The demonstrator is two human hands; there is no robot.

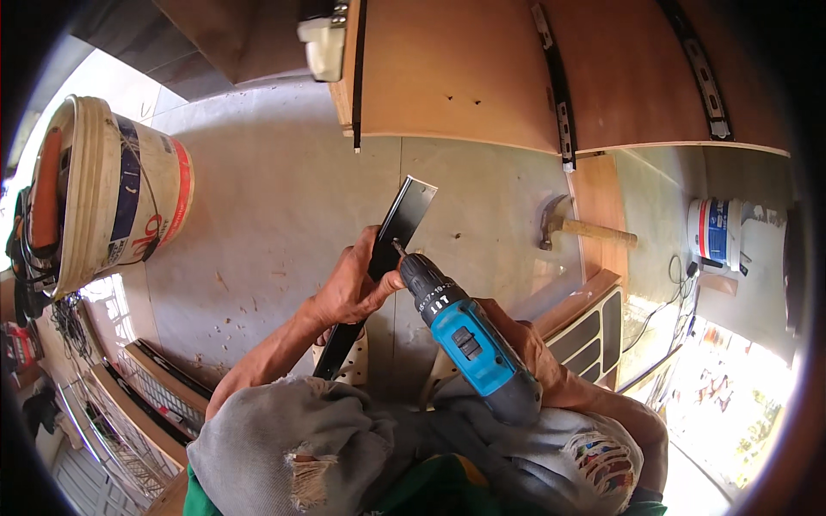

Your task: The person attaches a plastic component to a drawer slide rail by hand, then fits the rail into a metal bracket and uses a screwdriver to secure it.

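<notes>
My left hand grips a long black metal rail, which slants upward from between my knees. In my right hand is a blue and black cordless drill, its tip against or very near the rail, just beside my left fingers. Under the rail, my feet in pale perforated clogs are partly visible.
Wooden panels with black runners stand ahead. A large white bucket holding tools is at left. A hammer lies right of me, near a smaller bucket. Wooden frames lie left and right on the tiled floor.
</notes>
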